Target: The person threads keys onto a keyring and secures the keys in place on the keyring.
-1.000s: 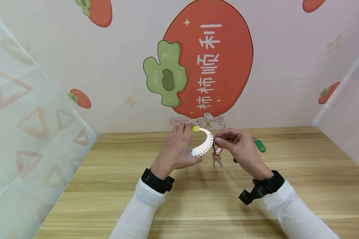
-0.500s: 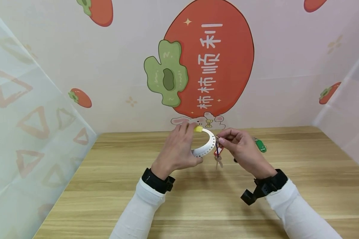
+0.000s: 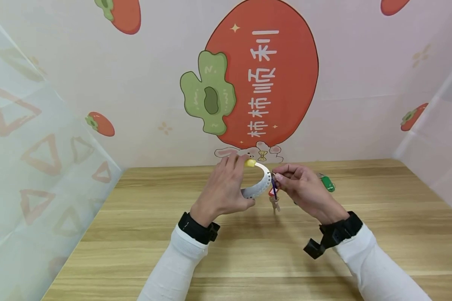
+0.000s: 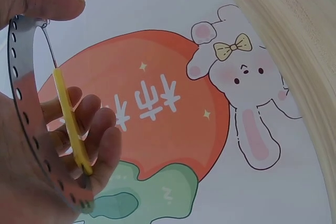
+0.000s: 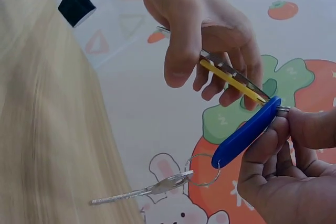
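A: What does the left hand (image 3: pixel 226 184) hold?

B: It holds a curved silver-white strip (image 3: pixel 258 191) with a row of small holes, between thumb and fingers. At the far end of this strip there is a yellow bar (image 4: pixel 71 124). The fingers stand wide, because the curve fills the space between them.

A: And the right hand (image 3: pixel 305 188)?

B: This one is narrow. Its thumb and fingers pinch a small metal piece (image 5: pixel 283 109) at one end of a blue oval plastic tag (image 5: pixel 247 132). From the other end hang a thin wire ring (image 5: pixel 205 185) and silver-coloured keys (image 5: pixel 168 182).

A: Where is the blue tag exactly?

B: Between the two hands, just right of the strip, above the far part of the pale wooden counter (image 3: pixel 135 234). I cannot tell if the tag touches the strip.

A: Is something else near?

B: Yes, a red-and-white tag (image 3: pixel 273 192) shows beside the blue one, partly hidden. Further right, beyond the right hand, a green plastic tag (image 3: pixel 327 183) lies on the counter.

A: And behind the counter?

B: A pale wall sheet (image 3: pixel 143 75) stands there, printed with a big orange-red persimmon (image 3: pixel 286 96).
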`<state>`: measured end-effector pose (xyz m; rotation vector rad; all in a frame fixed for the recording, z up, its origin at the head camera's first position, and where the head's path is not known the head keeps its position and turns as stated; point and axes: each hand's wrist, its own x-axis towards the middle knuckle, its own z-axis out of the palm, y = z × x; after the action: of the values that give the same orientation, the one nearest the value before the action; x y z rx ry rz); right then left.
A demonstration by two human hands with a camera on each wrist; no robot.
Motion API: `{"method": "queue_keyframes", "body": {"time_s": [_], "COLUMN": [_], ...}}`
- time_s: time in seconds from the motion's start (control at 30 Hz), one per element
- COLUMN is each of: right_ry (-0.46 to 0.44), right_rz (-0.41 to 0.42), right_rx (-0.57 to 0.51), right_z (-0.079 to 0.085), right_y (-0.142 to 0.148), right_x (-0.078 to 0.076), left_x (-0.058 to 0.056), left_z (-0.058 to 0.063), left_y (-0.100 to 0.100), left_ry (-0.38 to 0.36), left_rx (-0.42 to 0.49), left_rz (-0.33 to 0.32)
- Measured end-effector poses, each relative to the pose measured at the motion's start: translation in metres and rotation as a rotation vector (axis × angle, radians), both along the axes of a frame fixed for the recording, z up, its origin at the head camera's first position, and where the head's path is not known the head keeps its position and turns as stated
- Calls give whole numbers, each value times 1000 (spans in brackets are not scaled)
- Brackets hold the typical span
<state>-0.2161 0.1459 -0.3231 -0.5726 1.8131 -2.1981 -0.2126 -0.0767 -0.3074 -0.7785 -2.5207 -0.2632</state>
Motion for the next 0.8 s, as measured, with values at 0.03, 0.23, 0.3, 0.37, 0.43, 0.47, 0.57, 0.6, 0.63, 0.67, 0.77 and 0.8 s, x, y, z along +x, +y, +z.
{"method": "queue_keyframes", "body": {"time_s": [0.03, 0.23, 0.3, 0.37, 0.43, 0.47, 0.57, 0.6, 0.63, 0.67, 0.77, 0.8], "right_ry": [5, 82, 113, 147, 178, 188, 199, 197, 196, 192, 170, 160], "right_rz": [-4, -15, -15, -13, -20, -24, -39, -41, -43, -41, -17, -1], "right_rx": [3, 69, 98, 132, 170, 186, 222, 227, 234, 235, 243, 240], "right_z": [0, 0, 0, -1, -1, -2, -3, -3, -4, -4, -2, -2], "right_y": [0, 0, 0, 1, 1, 1, 2, 2, 2, 2, 4, 4], "right_x": [0, 0, 0, 0, 0, 0, -1, -1, -2, -2, -1, -1], "left_x": [0, 0, 0, 0, 0, 0, 0, -1, -1, -1, -1, -1], "left_z": [0, 1, 2, 2, 2, 2, 2, 2, 2, 2, 2, 2], "left_y": [0, -1, -1, -1, -2, -2, -1, -1, -2, -2, -2, -2], "left_ry": [-3, -26, -35, -44, -50, -50, -47, -44, -40, -37, -25, -23], "left_rx": [1, 27, 41, 56, 69, 72, 79, 80, 79, 80, 69, 64], "left_rz": [1, 12, 12, 11, 10, 10, 5, 2, -2, -10, -34, -43]}}
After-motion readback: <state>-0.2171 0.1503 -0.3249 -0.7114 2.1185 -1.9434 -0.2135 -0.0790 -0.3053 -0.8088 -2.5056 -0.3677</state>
